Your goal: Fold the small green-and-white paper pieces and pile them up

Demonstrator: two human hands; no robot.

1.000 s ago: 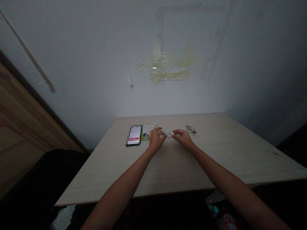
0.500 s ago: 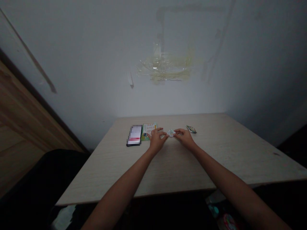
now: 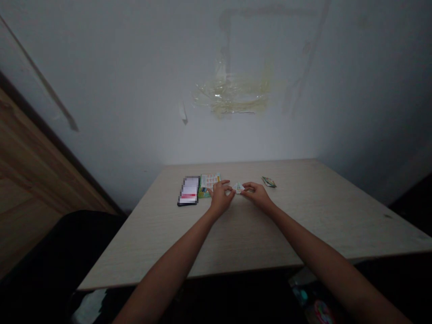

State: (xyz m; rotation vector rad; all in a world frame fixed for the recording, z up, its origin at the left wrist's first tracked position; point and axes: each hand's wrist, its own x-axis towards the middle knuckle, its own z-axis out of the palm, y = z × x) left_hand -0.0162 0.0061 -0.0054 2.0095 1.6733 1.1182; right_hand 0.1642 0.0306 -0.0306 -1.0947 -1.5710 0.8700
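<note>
A small folded paper piece (image 3: pixel 238 187), pale with coloured print, lies on the light wooden table (image 3: pixel 256 234) between my two hands. My left hand (image 3: pixel 220 196) pinches its left side with curled fingers. My right hand (image 3: pixel 257 193) pinches its right side the same way. Both hands rest on the table surface near its far middle.
A phone (image 3: pixel 189 191) lies left of my left hand, with a green printed paper pack (image 3: pixel 209 182) beside it. Another small folded paper piece (image 3: pixel 269 181) lies to the right of my right hand. A white wall rises behind the table. Dark clutter sits below the near edge.
The folded piece and my fingertips shifted slightly to the right and back again. My arms stayed in place.
</note>
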